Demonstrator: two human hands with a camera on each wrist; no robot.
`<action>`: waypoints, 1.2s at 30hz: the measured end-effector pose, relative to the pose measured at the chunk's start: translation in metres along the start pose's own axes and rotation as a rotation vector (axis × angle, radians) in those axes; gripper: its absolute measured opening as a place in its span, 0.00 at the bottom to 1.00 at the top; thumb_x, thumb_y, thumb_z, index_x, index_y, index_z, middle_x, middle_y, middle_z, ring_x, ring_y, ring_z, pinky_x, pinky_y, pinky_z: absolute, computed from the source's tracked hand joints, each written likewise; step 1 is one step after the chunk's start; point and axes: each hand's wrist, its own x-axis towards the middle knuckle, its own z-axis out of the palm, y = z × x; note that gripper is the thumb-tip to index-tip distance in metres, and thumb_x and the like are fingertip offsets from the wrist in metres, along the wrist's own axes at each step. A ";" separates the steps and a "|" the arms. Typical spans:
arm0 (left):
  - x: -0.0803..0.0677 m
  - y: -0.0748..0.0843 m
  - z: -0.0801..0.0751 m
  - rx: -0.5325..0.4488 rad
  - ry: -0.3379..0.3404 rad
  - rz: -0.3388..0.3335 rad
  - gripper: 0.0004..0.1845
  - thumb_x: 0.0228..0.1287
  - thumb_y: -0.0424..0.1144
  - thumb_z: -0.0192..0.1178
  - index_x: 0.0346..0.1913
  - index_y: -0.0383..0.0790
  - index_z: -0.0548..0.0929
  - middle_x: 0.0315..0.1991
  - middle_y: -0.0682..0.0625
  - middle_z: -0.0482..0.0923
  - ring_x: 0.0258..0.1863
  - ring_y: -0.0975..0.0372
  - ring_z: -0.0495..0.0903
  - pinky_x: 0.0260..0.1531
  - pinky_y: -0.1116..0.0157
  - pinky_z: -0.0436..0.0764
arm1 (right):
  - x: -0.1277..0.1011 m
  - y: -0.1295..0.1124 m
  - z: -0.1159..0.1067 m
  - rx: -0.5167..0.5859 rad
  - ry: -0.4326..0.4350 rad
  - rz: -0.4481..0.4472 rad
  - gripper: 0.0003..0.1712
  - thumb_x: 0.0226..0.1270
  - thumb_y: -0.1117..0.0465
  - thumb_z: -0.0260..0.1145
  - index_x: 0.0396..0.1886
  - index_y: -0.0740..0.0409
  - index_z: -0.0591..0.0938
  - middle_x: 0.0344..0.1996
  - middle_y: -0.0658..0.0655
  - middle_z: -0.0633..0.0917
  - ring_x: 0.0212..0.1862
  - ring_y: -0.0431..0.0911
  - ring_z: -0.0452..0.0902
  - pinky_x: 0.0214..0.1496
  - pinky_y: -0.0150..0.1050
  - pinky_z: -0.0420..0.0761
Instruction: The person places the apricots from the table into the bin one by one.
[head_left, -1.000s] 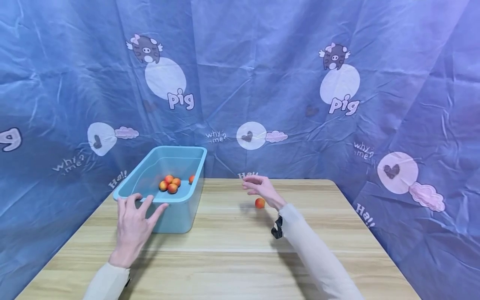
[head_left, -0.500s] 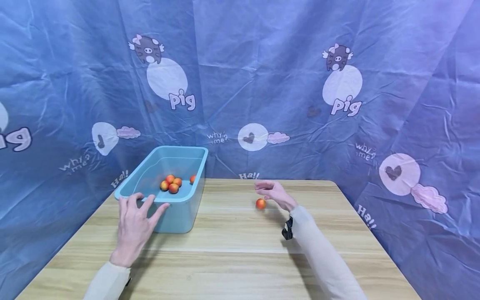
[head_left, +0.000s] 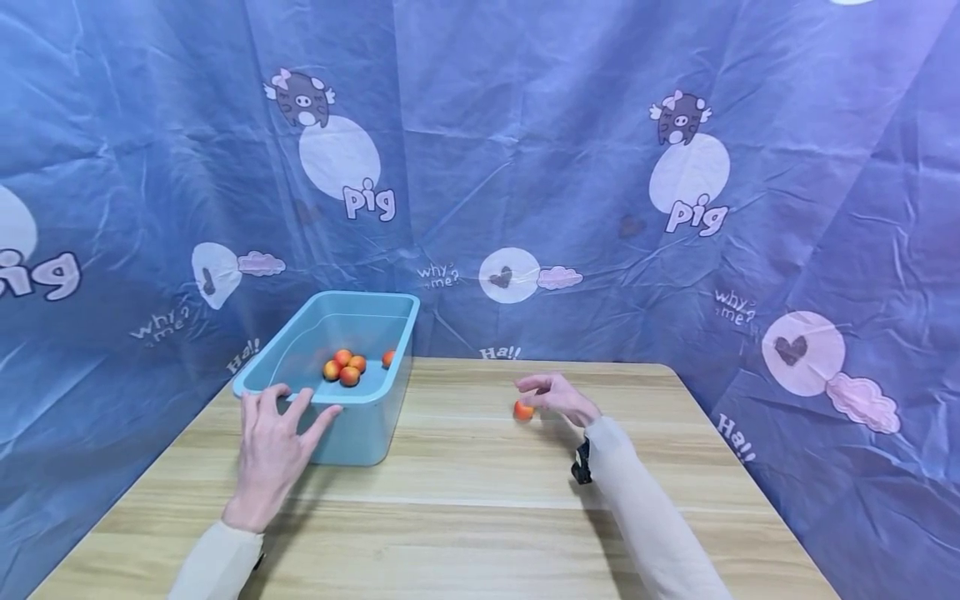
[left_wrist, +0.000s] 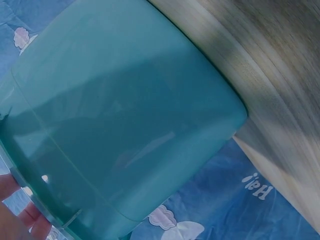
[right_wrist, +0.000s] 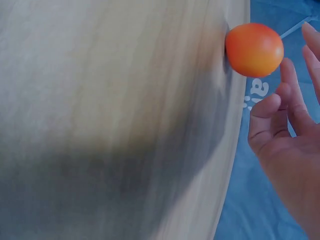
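Observation:
A light-blue plastic tub stands on the left of the table. Several small orange-red fruits lie inside it; their exact kind cannot be told. My left hand grips the near rim, its fingers hooked over the edge. The left wrist view shows the tub's outer wall with fingertips at the rim. Further right, a single orange-red fruit sits on the table. My right hand hovers just over and beside it, fingers loosely bent. In the right wrist view, a gap separates the fruit from the thumb.
The light wooden table reaches back to a blue printed cloth, which hangs behind and along both sides. The tub's far end is close to the cloth. A dark strap piece is on the right wrist.
My right hand first shifted right past the lone fruit, then sank closer to it, now partly covering it. The left hand keeps its place on the tub's rim. The head view has turned slightly left.

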 end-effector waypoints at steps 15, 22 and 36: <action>0.000 0.003 -0.002 0.005 -0.005 -0.014 0.38 0.64 0.71 0.48 0.40 0.35 0.83 0.39 0.28 0.72 0.42 0.34 0.69 0.51 0.38 0.61 | -0.002 0.017 -0.002 -0.001 -0.020 0.096 0.32 0.62 0.64 0.70 0.65 0.67 0.72 0.60 0.66 0.78 0.50 0.46 0.78 0.46 0.37 0.77; 0.000 0.002 -0.001 -0.008 -0.003 -0.010 0.34 0.61 0.68 0.56 0.40 0.35 0.83 0.39 0.28 0.72 0.42 0.34 0.69 0.50 0.39 0.61 | -0.001 0.017 0.002 -0.037 -0.030 0.078 0.33 0.58 0.66 0.73 0.63 0.65 0.75 0.56 0.64 0.82 0.48 0.45 0.78 0.50 0.37 0.75; 0.001 0.000 -0.001 -0.004 0.001 -0.008 0.34 0.62 0.68 0.55 0.39 0.35 0.83 0.38 0.29 0.71 0.40 0.35 0.68 0.48 0.38 0.62 | 0.000 0.023 0.004 -0.025 -0.046 0.051 0.32 0.53 0.72 0.72 0.60 0.69 0.76 0.55 0.66 0.82 0.52 0.47 0.80 0.56 0.35 0.77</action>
